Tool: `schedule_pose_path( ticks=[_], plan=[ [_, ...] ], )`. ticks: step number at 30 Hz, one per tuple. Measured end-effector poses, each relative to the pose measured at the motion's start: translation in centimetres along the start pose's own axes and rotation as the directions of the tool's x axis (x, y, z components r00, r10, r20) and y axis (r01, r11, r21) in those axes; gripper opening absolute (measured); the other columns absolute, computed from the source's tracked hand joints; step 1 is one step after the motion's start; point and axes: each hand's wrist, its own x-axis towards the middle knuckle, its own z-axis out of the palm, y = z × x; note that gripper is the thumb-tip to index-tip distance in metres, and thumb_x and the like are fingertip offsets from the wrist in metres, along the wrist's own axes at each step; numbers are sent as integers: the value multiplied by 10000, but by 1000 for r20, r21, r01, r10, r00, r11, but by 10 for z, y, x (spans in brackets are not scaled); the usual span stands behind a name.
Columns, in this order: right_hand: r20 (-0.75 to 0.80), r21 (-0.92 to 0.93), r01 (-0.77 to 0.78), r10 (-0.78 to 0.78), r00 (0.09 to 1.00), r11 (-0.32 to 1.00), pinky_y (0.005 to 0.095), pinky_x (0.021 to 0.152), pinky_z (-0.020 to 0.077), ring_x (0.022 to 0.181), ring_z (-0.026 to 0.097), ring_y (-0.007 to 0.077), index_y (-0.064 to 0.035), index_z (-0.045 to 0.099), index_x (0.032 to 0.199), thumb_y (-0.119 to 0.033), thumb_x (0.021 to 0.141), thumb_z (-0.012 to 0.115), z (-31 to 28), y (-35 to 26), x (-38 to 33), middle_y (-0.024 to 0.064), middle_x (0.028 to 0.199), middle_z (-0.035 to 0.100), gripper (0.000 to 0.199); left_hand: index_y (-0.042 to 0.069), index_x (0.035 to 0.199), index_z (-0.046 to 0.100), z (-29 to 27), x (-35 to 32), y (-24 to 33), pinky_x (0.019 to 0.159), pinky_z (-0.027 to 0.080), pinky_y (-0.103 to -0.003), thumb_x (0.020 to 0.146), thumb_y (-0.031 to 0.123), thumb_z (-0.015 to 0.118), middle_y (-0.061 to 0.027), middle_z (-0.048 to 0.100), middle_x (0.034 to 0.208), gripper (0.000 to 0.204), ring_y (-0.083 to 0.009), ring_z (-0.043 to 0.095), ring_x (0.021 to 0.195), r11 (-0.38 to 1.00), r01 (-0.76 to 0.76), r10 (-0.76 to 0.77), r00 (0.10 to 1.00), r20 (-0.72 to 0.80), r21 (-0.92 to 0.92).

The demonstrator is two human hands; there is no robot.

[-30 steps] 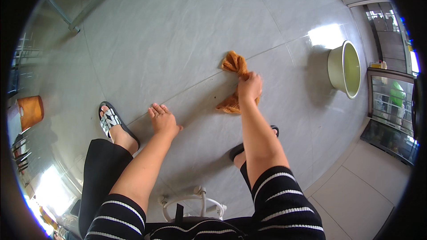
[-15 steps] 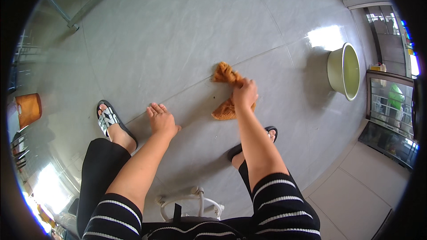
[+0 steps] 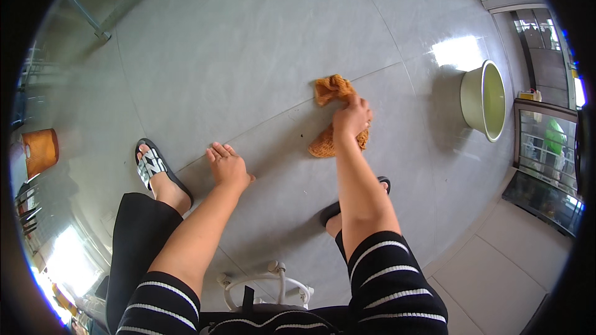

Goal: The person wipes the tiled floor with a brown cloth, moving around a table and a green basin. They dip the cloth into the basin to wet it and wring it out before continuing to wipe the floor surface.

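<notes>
Across the grey floor (image 3: 248, 56), wiping looks unfinished. A pale green tub (image 3: 472, 102) stands well right; the orange cloth (image 3: 322, 143) lies bunched under the right hand (image 3: 352, 118), fingers clamped on it. The left hand (image 3: 227, 167) is outstretched, empty. One dark speck (image 3: 302, 136) lies uncovered.

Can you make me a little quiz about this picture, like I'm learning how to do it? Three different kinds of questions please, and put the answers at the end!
1. Which thing is the right hand holding?
A) a blue sponge
B) an orange cloth
C) a wooden spoon

2. True or false: the left hand is apart from the orange cloth.

3. Fill in the missing word: the pale green tub is near the ____ side of the picture.

Key: 1. B; 2. True; 3. right
</notes>
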Motion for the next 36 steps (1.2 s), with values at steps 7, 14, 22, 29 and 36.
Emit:
schedule_pose_path(
  ticks=[7,14,22,29,36],
  plan=[
    [118,97,639,-646,754,763,468,806,370,1045,495,284,-190,645,894,-352,744,740,5,-13,-201,4,1123,565,241,-95,1469,260,1,-2,-7,1196,124,-488,718,564,759,-329,248,1521,1117,-404,265,1431,1000,17,-17,1000,-19,-14],
    [99,-11,433,-430,898,902,503,850,400,1013,516,315,-124,658,926,-258,840,653,22,-50,-74,76,1021,601,160,-97,1467,259,10,0,-9,1194,120,-486,709,612,745,-325,256,1520,1146,-402,264,1433,1000,-10,9,998,-70,-18],
    [378,-39,470,-422,824,882,498,863,403,1079,521,282,-177,693,986,-327,814,716,9,-50,-89,11,1065,591,229,-107,1469,243,3,1,-12,1195,102,-493,737,590,735,-340,244,1517,1124,-412,245,1439,999,-18,17,1000,-20,-27],
    [105,-75,304,-296,949,950,472,792,426,1040,518,310,-132,664,918,-314,815,694,16,-53,-49,60,1038,594,211,-104,1471,242,-4,-2,-6,1192,90,-508,766,560,724,-351,220,1519,1082,-425,237,1438,999,-18,19,999,29,-39],
    [304,54,756,-732,610,652,476,801,428,1018,537,297,-153,664,905,-288,792,691,27,-28,-110,73,986,580,178,-101,1477,225,2,-2,-12,1196,99,-498,766,567,719,-345,216,1524,1093,-426,233,1439,999,-22,22,1000,3,-46]
  ],
)
